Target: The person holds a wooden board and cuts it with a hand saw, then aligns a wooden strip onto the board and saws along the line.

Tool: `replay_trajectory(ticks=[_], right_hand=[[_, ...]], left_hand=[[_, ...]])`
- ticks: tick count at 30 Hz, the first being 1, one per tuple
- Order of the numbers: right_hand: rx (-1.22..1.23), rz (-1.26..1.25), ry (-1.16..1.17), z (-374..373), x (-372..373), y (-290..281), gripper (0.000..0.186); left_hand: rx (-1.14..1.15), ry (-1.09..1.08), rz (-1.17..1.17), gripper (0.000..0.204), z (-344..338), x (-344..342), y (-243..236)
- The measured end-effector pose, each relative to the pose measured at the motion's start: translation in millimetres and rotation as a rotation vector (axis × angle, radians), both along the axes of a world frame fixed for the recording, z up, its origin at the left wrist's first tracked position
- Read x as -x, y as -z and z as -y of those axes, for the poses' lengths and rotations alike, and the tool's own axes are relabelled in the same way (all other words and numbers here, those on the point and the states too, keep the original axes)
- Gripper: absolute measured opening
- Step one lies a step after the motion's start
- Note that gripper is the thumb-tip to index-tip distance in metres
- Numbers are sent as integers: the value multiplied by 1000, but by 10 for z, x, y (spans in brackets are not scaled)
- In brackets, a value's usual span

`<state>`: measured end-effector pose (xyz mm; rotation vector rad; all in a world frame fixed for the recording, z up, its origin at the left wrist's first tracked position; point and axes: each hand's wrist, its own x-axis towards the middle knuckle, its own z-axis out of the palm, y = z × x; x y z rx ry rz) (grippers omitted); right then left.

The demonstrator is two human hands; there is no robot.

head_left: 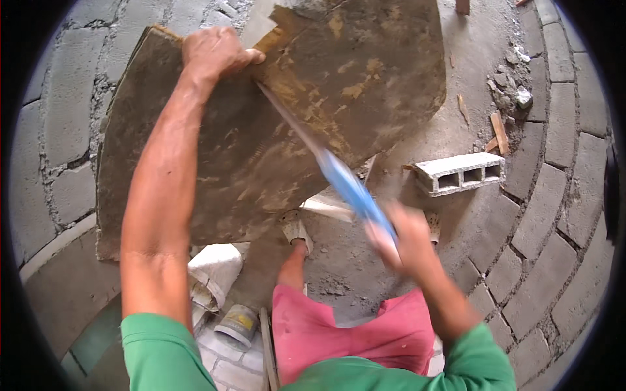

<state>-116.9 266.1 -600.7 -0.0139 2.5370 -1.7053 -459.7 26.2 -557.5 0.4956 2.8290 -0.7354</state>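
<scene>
A large, worn brown plywood sheet (228, 169), stained and with a broken far edge, spans the upper middle of the view. My left hand (214, 52) is closed over its far edge, with the thumb lying to the right. In my right hand (405, 242) is a handsaw (355, 187), blurred by motion. Its blue part lies nearest my fist, and its narrow blade slants up and left across the sheet. The blade's tip is close to my left thumb, at the border between the darker and the lighter, peeled part of the sheet. My right fingers are smeared but wrapped round the grip.
A hollow concrete block (461, 174) lies right of the sheet, near wood scraps (499, 133) and rubble (512, 88). A white bucket (216, 270) and a grey pail (237, 326) stand near my legs. Block walls (544, 202) curve along both sides.
</scene>
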Motion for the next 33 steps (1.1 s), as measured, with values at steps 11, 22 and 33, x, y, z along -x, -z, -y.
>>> replay_trajectory(ticks=[11, 22, 33], right_hand=[[-104, 164, -22, 165, -101, -258, 31], [-106, 164, 59, 1005, 1493, 247, 54], [-110, 64, 160, 847, 1640, 668, 47]], left_hand=[[-21, 31, 61, 74, 471, 219, 218], [-206, 10, 164, 44, 173, 120, -20], [-188, 92, -28, 65, -261, 80, 141]])
